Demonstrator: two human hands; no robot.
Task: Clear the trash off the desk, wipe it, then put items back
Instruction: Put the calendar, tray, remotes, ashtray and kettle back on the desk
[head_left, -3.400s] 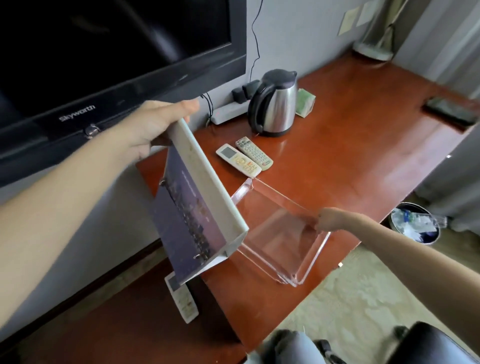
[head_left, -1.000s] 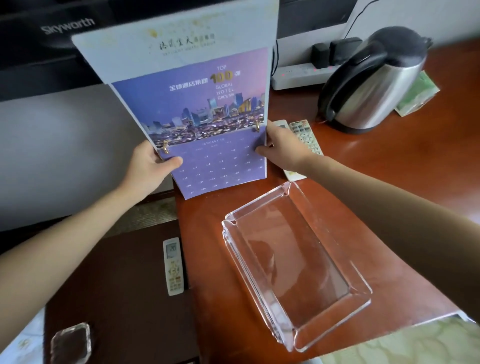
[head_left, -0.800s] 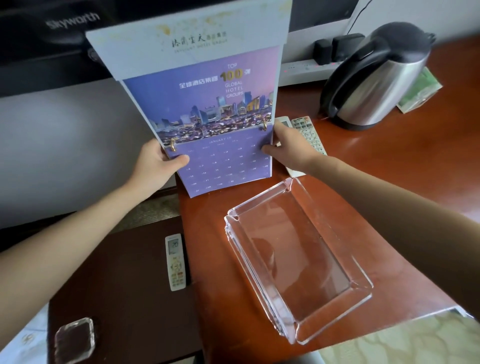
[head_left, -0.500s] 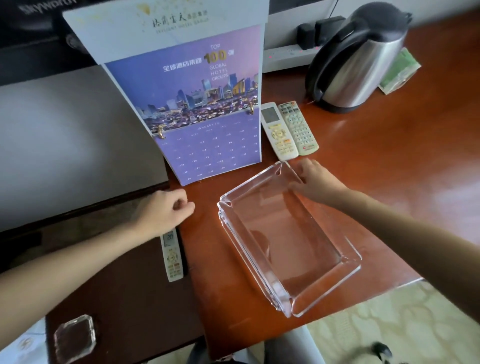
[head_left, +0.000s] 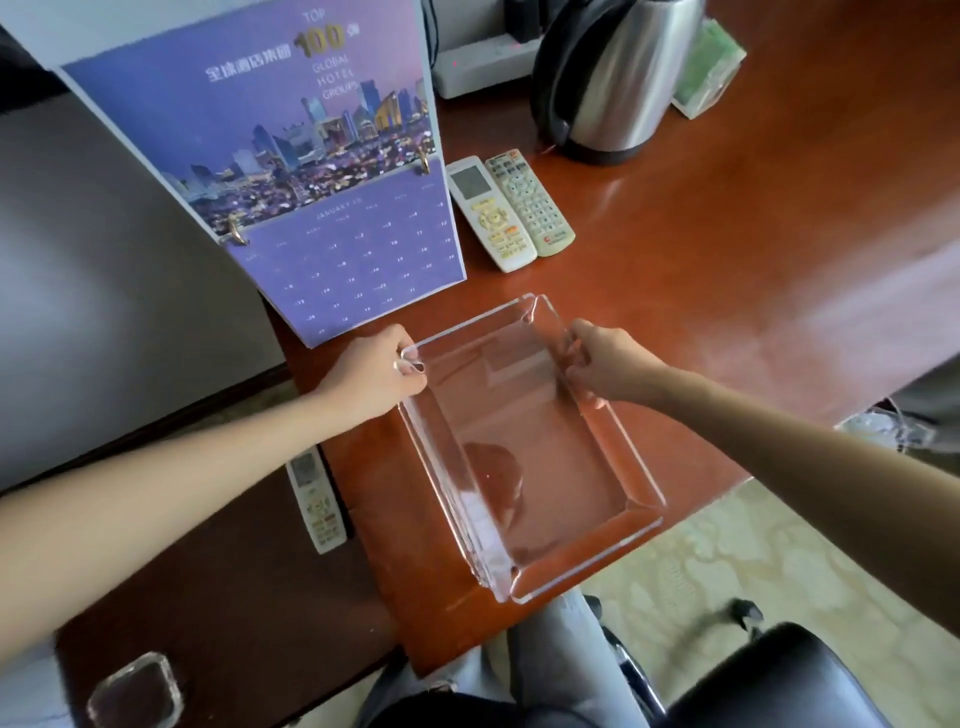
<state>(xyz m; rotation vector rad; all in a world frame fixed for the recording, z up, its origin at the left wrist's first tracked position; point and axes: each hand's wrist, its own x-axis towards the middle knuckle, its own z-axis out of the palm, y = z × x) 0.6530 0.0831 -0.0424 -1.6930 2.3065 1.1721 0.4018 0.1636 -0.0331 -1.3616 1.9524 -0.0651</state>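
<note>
Sitting at the near corner of the desk, the clear tray is gripped at its far rims by curled fingers of left hand and right hand; if pulled nearer, it could be tipped off the edge.

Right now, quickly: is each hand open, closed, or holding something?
Left hand: grips the far left corner of the clear tray.
Right hand: grips the tray's right rim.

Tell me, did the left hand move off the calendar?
Yes. The left hand left the calendar, dropping toward the person, and now grips the far left corner of the clear tray.
</note>
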